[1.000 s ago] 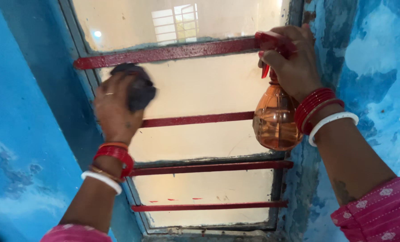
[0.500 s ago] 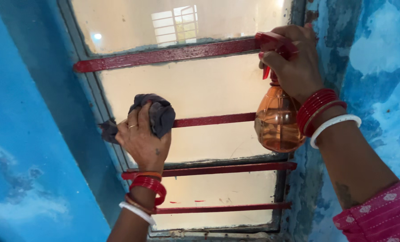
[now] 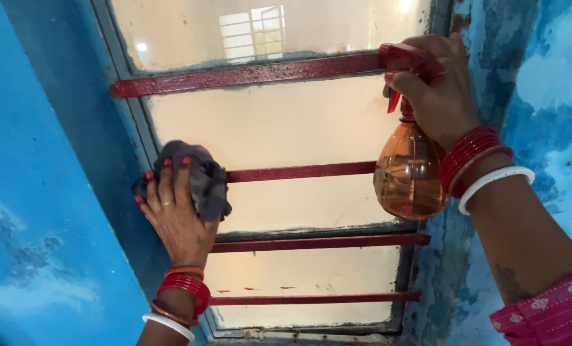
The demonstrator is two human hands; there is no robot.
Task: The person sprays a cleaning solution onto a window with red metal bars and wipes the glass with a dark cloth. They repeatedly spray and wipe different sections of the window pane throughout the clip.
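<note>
My left hand [image 3: 177, 214] presses a cloth [image 3: 199, 179] wiping the window [image 3: 279, 128] at nine o'clock; right hand [image 3: 437, 90] grips the spray bottle [image 3: 408, 173], next needing a squeeze at the glass.

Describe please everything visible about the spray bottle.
The spray bottle is clear orange plastic with a rounded body and a red trigger head. It hangs upright before the right side of the window, near the blue wall. The right hand grips its head and neck. How much liquid it holds is unclear.

We see no labels, signs or screens; the one container is a pear-shaped amber spray bottle [image 3: 409, 176] with a red trigger head, at the window's right edge.
</note>
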